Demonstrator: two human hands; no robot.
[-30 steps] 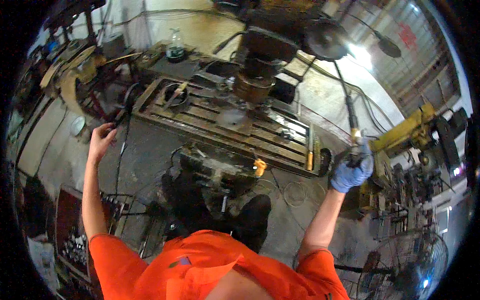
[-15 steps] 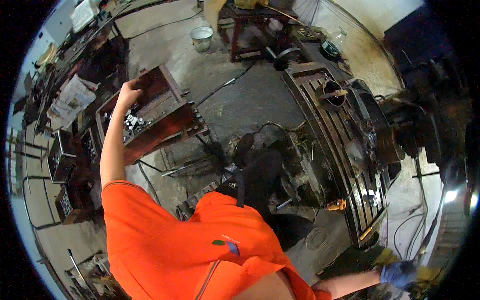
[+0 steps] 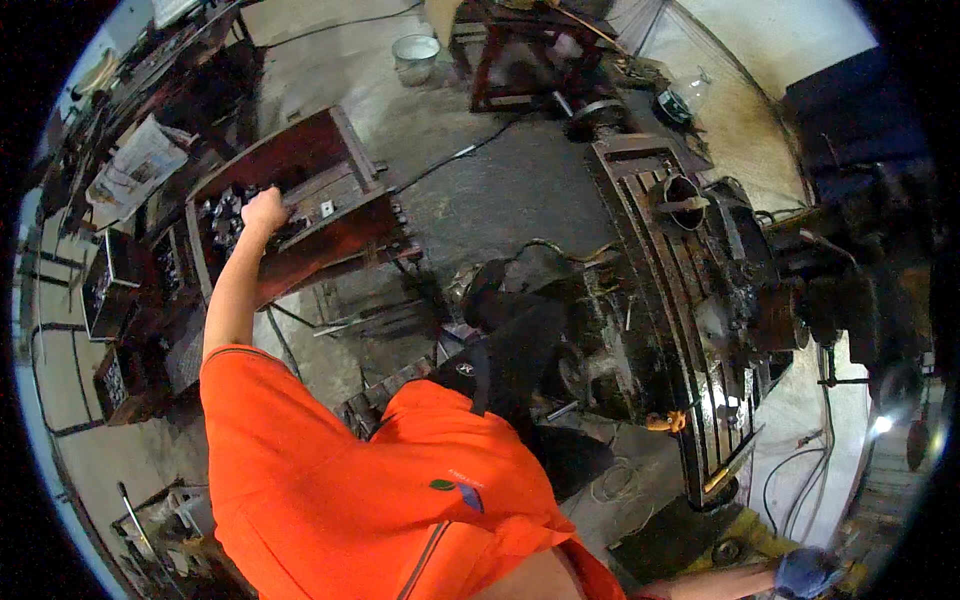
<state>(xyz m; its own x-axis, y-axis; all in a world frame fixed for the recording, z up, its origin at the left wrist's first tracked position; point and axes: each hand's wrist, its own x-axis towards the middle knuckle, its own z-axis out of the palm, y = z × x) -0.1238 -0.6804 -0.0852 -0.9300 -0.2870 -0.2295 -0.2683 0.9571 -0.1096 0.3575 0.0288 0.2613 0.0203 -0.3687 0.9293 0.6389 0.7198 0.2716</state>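
Observation:
My bare left hand [image 3: 264,210] reaches into a dark red metal box [image 3: 350,222] on a stand to the left. Its fingers curl down among small metal pieces [image 3: 222,222] heaped at the box's left end. Whatever lies in the fingers is hidden under the hand. One small shiny block [image 3: 327,208] lies apart from the heap, to the right of the hand. Far down at the lower right, my right hand [image 3: 808,573] wears a blue glove. It is close to a yellowish thing at the picture's dark rim, and its fingers are not distinct.
A machine with a long slotted table [image 3: 665,320] stands to the right, with a dark cup-like container [image 3: 682,200] on it. Left of the red box are crates of small parts [image 3: 110,285] and a cluttered bench [image 3: 150,105]. A bucket [image 3: 415,60] stands on the floor ahead.
My left hand has moved from the far left rim of the red box down among the metal pieces. The view has shifted slightly. The gloved right hand stays at the lower right.

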